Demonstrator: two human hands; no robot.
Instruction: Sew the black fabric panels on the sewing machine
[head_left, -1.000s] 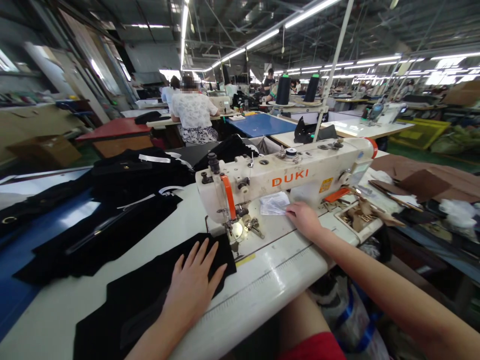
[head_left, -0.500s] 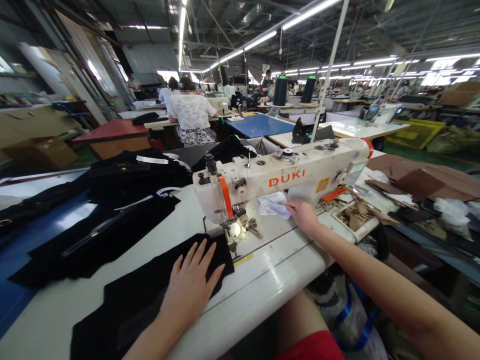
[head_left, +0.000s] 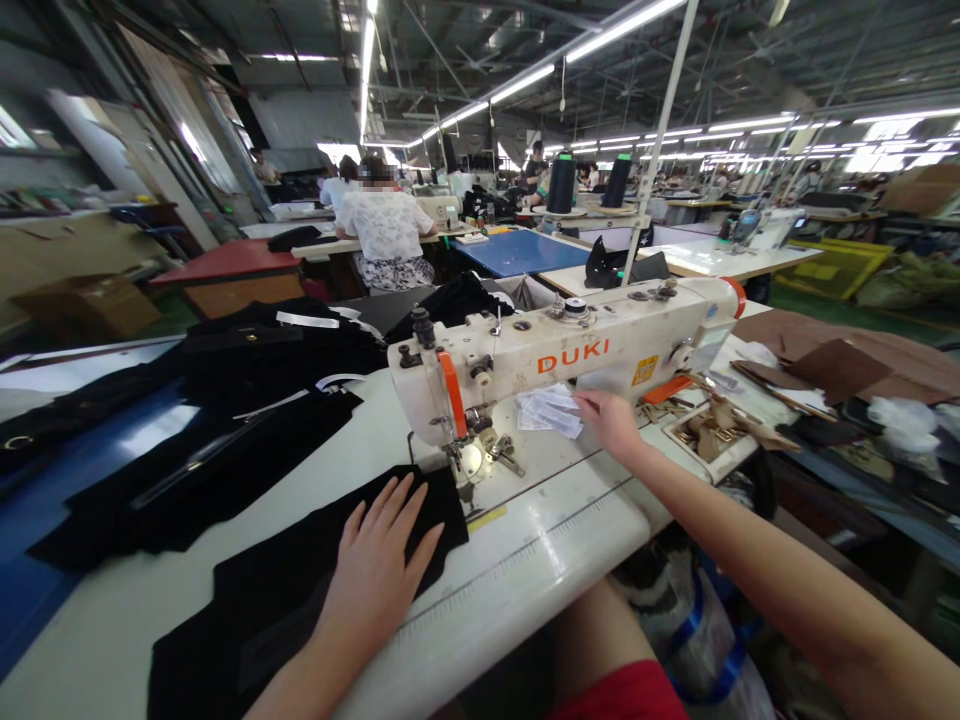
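A white sewing machine (head_left: 570, 345) marked DUKI stands on the pale table (head_left: 525, 570). My left hand (head_left: 386, 550) lies flat with its fingers spread on a piece of black fabric (head_left: 247, 590), whose right end is beside the needle plate (head_left: 470, 460). Under the machine's arm, several small white printed labels (head_left: 547, 412) lie fanned out on the bed. My right hand (head_left: 609, 420) is at their right edge, its thumb and forefinger pinched on a label.
More black garments (head_left: 255, 420) are heaped on the left. A tray (head_left: 709, 440) with small metal parts sits at the right end of the machine. Behind it is a blue board (head_left: 525, 250), and a person (head_left: 386, 230) sits further back.
The white labels are more spread out, and my right hand has shifted slightly right. My left hand still rests on the black fabric.
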